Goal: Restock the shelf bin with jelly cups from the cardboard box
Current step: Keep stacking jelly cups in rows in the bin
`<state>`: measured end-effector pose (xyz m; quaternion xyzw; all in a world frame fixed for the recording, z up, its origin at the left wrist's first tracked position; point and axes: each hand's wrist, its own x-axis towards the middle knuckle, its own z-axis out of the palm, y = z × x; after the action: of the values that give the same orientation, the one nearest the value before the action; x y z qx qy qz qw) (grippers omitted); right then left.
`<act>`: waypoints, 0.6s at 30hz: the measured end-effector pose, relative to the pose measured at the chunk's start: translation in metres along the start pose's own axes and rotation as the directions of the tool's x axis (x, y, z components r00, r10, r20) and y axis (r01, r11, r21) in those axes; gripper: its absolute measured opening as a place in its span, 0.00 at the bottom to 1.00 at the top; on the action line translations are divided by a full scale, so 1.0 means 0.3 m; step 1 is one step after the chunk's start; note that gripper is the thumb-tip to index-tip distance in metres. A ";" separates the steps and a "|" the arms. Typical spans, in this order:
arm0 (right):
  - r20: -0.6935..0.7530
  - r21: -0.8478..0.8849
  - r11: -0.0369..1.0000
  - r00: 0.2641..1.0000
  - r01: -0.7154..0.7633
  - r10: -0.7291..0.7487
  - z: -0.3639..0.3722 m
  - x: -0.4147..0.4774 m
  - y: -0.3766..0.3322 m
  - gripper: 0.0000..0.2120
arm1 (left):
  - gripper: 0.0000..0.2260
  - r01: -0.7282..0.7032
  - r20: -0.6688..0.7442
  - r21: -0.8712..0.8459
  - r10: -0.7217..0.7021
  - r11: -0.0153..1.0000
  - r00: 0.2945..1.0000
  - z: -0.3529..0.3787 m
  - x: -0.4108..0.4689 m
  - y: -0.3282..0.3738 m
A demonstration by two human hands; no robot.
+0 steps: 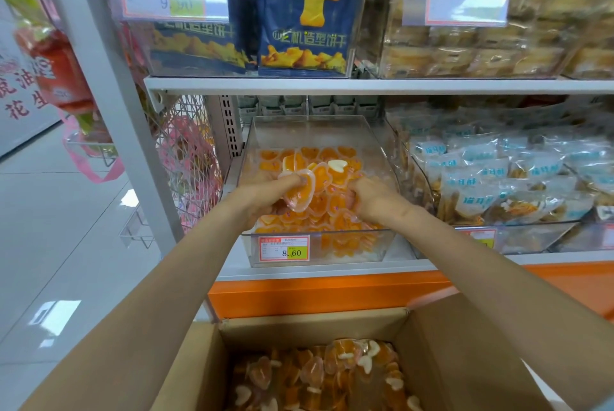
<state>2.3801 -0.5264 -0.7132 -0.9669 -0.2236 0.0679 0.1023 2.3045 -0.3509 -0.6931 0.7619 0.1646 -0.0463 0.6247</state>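
Both arms stretched out over the box [312, 321] and into the clear bin [309, 131] on the lower shelf [332, 272]. Bin partly filled with orange heart-shaped cups [329, 158], heaped highest toward the near wall, bare floor at the far end.

Left hand [265, 193] at the near left of the bin, fingers curled round a bunch from the heap. Thumb laid across one cup [300, 194], tilted on edge above the rest.

Right hand [368, 199] just right of it, near the middle of the bin, back turned up, fingers bent down into the heap. Fingertips hidden among the cups, so no telling whether gripping any or only pressing. Hands close but apart, the tilted cup between them.

Box nearest of all, at the bottom of the view, flaps open, holding many more of the same orange cups mixed with a few white hearts.

Red-edged tag [284, 248] on the left part of the bin's near wall, marked 8.60. Blue bags [302, 12] in a clear bin on the shelf above. Clear packets [498, 178] with blue print in the next bin to the right.
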 end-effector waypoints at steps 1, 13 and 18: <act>0.000 -0.015 1.000 1.000 0.000 0.000 0.001 0.003 -0.001 0.06 | 0.05 0.014 0.011 -0.002 -0.014 1.000 1.000 0.004 0.000 0.000; -0.037 0.658 0.753 0.999 0.015 0.012 -0.088 -0.013 -0.035 0.08 | 0.05 0.036 0.094 -0.102 -0.026 0.994 0.995 0.022 -0.009 0.000; 0.077 0.810 0.587 0.994 -0.016 -0.079 -0.104 -0.047 -0.056 0.07 | 0.07 0.021 0.118 -0.077 -0.012 0.997 0.993 0.056 -0.005 -0.006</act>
<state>2.3659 -0.5230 -0.6780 -0.8057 -0.1905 0.2106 0.5198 2.3048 -0.3671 -0.6980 0.7314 0.1355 -0.0898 0.6623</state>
